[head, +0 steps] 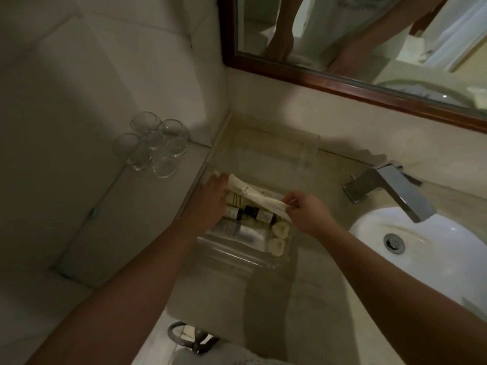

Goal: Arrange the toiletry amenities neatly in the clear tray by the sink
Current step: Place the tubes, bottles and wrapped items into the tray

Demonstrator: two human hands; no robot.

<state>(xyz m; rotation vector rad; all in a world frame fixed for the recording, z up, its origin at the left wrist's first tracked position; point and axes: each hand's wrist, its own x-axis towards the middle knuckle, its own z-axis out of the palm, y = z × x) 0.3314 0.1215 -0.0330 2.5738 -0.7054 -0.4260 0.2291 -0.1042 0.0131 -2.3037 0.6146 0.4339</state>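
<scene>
Your right hand [308, 216] has its fingers pinching one end of the white packet [253, 192] over the clear tray [311, 154]. Your left hand [210, 198] touches the other end, fingers straight.

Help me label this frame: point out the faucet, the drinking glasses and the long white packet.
faucet [395, 191], head view, top of the spout.
drinking glasses [152, 140], head view, centre of the cluster.
long white packet [253, 196], head view, its middle.

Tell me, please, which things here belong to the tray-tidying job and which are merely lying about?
Job: clear plastic tray; long white packet, pinched by the right hand, left hand at its other end; small dark-capped bottles; round pale soaps.
Lying about: cluster of clear drinking glasses; angular chrome tap; white basin; wood-framed mirror.
</scene>
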